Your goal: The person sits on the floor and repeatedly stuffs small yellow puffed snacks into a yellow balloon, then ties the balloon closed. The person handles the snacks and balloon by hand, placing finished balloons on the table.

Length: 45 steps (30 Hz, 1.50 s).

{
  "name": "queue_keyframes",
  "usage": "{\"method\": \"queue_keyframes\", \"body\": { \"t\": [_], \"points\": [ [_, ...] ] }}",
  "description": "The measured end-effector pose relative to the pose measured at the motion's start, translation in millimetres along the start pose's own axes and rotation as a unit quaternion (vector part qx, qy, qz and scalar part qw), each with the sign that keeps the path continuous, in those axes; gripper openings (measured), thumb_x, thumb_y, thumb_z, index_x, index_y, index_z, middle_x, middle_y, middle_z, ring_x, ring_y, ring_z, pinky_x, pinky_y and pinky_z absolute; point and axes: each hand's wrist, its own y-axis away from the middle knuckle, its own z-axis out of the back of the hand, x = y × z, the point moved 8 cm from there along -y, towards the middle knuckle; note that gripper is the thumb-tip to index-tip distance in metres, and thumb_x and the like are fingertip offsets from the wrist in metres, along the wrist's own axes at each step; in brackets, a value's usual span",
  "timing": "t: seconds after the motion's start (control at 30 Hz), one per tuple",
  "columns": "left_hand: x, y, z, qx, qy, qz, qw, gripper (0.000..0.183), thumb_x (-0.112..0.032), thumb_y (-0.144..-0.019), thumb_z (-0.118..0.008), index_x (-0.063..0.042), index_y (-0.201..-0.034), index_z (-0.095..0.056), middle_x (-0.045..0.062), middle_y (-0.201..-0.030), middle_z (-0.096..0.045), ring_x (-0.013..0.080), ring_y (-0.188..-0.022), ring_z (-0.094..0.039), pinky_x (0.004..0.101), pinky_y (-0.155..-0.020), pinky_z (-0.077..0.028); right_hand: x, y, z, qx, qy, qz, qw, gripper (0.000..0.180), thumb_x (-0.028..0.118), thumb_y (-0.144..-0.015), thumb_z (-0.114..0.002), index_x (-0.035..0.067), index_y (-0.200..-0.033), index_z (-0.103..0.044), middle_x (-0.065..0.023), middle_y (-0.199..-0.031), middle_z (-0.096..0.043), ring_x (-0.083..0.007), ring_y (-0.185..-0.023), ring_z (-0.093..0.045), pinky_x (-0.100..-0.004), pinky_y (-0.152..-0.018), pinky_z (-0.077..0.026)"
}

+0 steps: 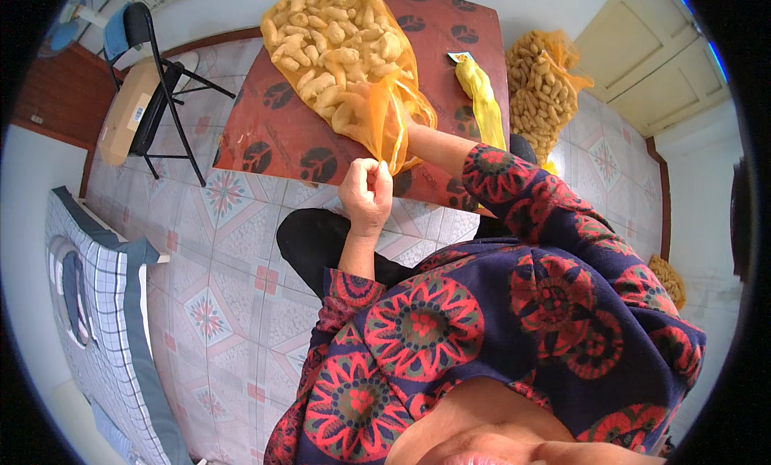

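Note:
A big orange mesh bag (337,49) full of knobbly tan pieces, which look like ginger root or peanuts, lies on a dark red printed board table (271,127). My left hand (368,191) is closed on the rim of the bag's mouth at the table's front edge. Through that mouth reaches my right hand (361,103), seen dimly behind the mesh among the contents; its fingers and any hold are hidden. Right of the bag, a bundle of yellow mesh (483,100) with a small printed tag lies on the table.
Another filled mesh bag (539,91) stands on the floor against the table's right side. A further filled bag (667,278) sits at the far right. At the left are a black folding chair (158,103), a cardboard box (123,115) and a bed with a checked cover (99,296).

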Motion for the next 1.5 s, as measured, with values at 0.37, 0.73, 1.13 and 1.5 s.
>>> {"method": "queue_keyframes", "body": {
  "t": [0.37, 0.73, 1.13, 1.5],
  "points": [
    [24, 0, 10, -0.030, 0.004, 0.059, 0.998, 0.012, -0.003, -0.089, -0.067, -0.003, -0.083, -0.056, 0.004, -0.067, -0.058, 0.0116, -0.056, -0.056, 0.0268, -0.054, -0.047, 4, -29, -27, -0.078, -0.091, 0.019, 0.993, 0.038, 0.023, -0.069, -0.076, 0.011, -0.103, -0.065, -0.0123, -0.102, -0.061, -0.0350, -0.098, -0.061, -0.0463, -0.080, -0.051],
    [22, 0, 4, -0.009, -0.013, 0.032, 0.999, 0.012, -0.003, -0.089, -0.066, -0.003, -0.083, -0.056, 0.003, -0.068, -0.057, 0.0106, -0.057, -0.054, 0.0269, -0.054, -0.045, -61, 21, -22, 0.077, 0.034, -0.109, 0.991, 0.037, 0.026, -0.077, -0.070, 0.013, -0.110, -0.064, -0.0088, -0.095, -0.059, -0.0304, -0.086, -0.061, -0.0439, -0.069, -0.050],
    [32, 2, 0, -0.012, -0.013, 0.059, 0.998, 0.012, -0.006, -0.087, -0.069, -0.003, -0.083, -0.057, 0.005, -0.067, -0.058, 0.0142, -0.055, -0.056, 0.0288, -0.053, -0.046, -44, -65, -68, 0.198, 0.242, 0.024, 0.950, 0.018, 0.018, -0.079, -0.066, 0.011, -0.094, -0.074, -0.0073, -0.096, -0.065, -0.0283, -0.100, -0.060, -0.0381, -0.085, -0.049],
    [26, -4, 3, -0.017, -0.012, 0.060, 0.998, 0.014, -0.006, -0.088, -0.069, -0.004, -0.082, -0.056, 0.004, -0.066, -0.058, 0.0124, -0.054, -0.055, 0.0278, -0.052, -0.046, -49, -69, -81, 0.205, 0.257, 0.210, 0.921, 0.015, 0.025, -0.079, -0.064, 0.017, -0.085, -0.076, -0.0062, -0.093, -0.067, -0.0249, -0.096, -0.062, -0.0386, -0.076, -0.049]
  ]
}}
